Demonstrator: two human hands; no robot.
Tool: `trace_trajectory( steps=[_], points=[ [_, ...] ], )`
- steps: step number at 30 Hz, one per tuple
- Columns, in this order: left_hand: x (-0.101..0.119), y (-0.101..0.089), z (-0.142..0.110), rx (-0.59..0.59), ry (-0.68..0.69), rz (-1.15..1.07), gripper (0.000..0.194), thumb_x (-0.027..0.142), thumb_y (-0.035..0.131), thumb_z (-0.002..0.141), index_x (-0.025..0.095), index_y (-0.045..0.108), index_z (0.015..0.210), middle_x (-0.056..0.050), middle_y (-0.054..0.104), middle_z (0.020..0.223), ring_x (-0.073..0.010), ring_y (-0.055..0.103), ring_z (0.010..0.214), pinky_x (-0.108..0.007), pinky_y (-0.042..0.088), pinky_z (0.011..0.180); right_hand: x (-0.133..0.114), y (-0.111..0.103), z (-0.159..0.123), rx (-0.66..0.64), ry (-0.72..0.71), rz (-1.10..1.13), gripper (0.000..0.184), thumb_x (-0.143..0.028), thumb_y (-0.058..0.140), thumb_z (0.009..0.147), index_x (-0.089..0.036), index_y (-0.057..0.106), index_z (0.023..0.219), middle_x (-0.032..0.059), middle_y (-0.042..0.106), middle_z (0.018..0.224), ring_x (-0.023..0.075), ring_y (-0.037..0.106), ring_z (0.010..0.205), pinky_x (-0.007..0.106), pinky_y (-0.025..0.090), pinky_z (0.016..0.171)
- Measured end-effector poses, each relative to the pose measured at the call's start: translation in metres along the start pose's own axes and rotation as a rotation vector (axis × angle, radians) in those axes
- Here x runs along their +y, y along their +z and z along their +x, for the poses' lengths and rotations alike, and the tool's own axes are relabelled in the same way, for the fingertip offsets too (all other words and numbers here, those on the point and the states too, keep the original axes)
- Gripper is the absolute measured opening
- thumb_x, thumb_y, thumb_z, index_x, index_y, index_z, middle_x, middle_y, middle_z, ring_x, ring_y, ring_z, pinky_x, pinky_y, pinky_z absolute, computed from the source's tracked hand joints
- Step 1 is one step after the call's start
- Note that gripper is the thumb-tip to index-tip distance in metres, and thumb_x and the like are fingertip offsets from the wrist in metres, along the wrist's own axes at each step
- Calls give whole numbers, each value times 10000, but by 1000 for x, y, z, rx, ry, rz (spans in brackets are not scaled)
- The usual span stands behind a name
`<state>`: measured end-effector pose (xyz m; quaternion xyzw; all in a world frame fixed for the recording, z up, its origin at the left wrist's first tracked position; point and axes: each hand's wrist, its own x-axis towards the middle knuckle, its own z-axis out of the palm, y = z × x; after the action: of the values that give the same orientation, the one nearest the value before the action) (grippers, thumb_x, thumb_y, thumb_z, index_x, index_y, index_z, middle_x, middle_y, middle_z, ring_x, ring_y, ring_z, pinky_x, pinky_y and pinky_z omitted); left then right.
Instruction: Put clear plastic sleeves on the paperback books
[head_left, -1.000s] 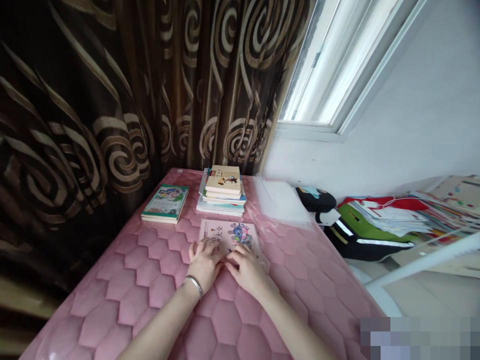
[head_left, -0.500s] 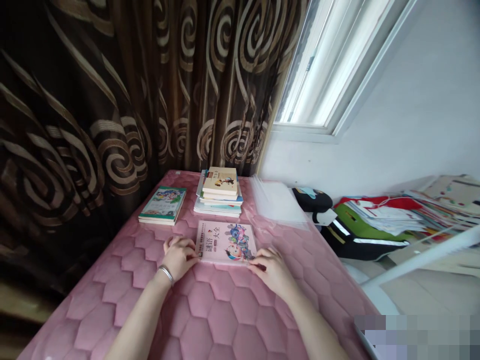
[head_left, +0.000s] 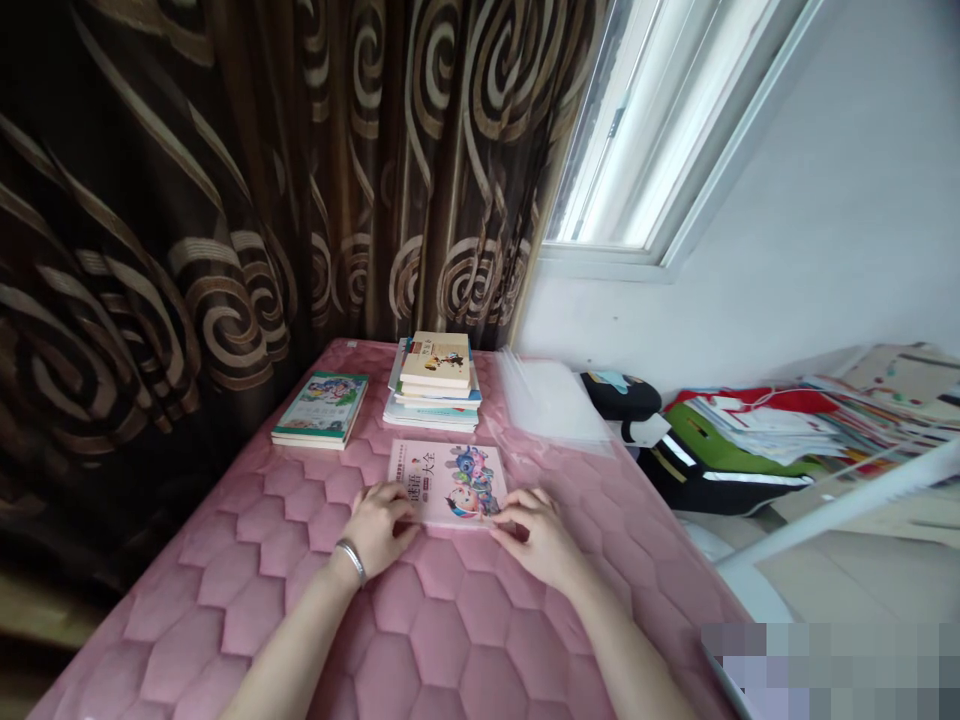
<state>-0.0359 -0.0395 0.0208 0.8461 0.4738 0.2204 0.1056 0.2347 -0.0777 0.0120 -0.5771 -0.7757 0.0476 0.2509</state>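
A pink book (head_left: 450, 475) with a cartoon cover lies flat on the pink quilted mattress (head_left: 435, 640). At its near left corner, my left hand (head_left: 384, 525), with a silver bracelet on the wrist, has its fingertips over the cover and its thumb at the near edge. Closed on the near right corner is my right hand (head_left: 538, 532), thumb and fingers pinched together there. Beyond the book stands a stack of books (head_left: 433, 385), topped by a cream one. Further left lie green-edged books (head_left: 321, 410), one on another.
Clear plastic sheets (head_left: 555, 400) lie at the mattress's right rear. A patterned curtain (head_left: 375, 180) hangs behind, beside a window (head_left: 622, 150). Off the right side are a black-and-green bag (head_left: 697, 470), piled papers (head_left: 765, 430) and a white bar (head_left: 840, 505).
My left hand has slid right along the near edge of the pink book, from its left corner onto the cover. The right hand stays at the right corner. The view has shifted slightly.
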Motion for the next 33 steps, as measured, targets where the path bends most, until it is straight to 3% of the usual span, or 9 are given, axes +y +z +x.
trace_trajectory(
  steps=[3, 6, 11, 14, 18, 24, 33],
  points=[
    [16, 12, 4, -11, -29, 20, 195, 302, 671, 740, 270, 685, 932, -46, 623, 1105, -264, 502, 1075, -428, 381, 901, -27, 12, 7, 26, -27, -8, 142, -373, 615, 823, -282, 681, 910, 38, 613, 1050, 228, 502, 1017, 363, 379, 834],
    [26, 18, 7, -3, -78, 56, 135, 285, 668, 748, 260, 679, 880, -43, 623, 1087, -266, 495, 1073, -433, 384, 898, -50, 24, 14, 45, -16, -67, 203, -412, 639, 805, -264, 651, 944, 46, 608, 1086, 241, 501, 1033, 368, 380, 810],
    [26, 19, 8, 10, -78, 50, 88, 220, 639, 765, 255, 681, 834, -39, 628, 1074, -247, 501, 1053, -408, 384, 887, -59, 31, 18, 50, -3, -112, 135, -378, 632, 826, -279, 656, 914, 44, 615, 1091, 237, 499, 1039, 371, 365, 811],
    [15, 14, 6, 14, -86, 25, 103, 221, 634, 769, 271, 696, 835, -32, 634, 1068, -233, 505, 1042, -401, 372, 887, -48, 27, 15, 61, 12, -91, 102, -386, 630, 829, -305, 678, 869, 29, 613, 1095, 239, 482, 1062, 383, 358, 834],
    [-13, -4, 0, 37, -168, 21, 43, 261, 680, 726, 278, 713, 747, -15, 643, 1056, -241, 501, 1036, -445, 327, 909, -14, 10, 6, -11, 44, -45, 78, -355, 639, 817, -319, 705, 839, 12, 597, 1164, 244, 468, 1080, 408, 363, 873],
    [-38, -28, -4, -54, -194, -12, 67, 293, 692, 704, 323, 738, 744, 2, 651, 1034, -246, 500, 1049, -444, 324, 899, 33, -9, -3, -73, 24, 79, 173, -290, 639, 806, -324, 733, 948, 31, 587, 1222, 248, 468, 1109, 414, 382, 953],
    [-39, -30, -2, -123, -220, -78, 113, 300, 657, 729, 320, 745, 797, -1, 667, 1017, -230, 564, 1012, -417, 355, 897, 40, -9, -3, -142, 51, 148, 225, -257, 610, 822, -332, 721, 1003, 26, 568, 1276, 238, 478, 1149, 430, 364, 1005]
  ],
)
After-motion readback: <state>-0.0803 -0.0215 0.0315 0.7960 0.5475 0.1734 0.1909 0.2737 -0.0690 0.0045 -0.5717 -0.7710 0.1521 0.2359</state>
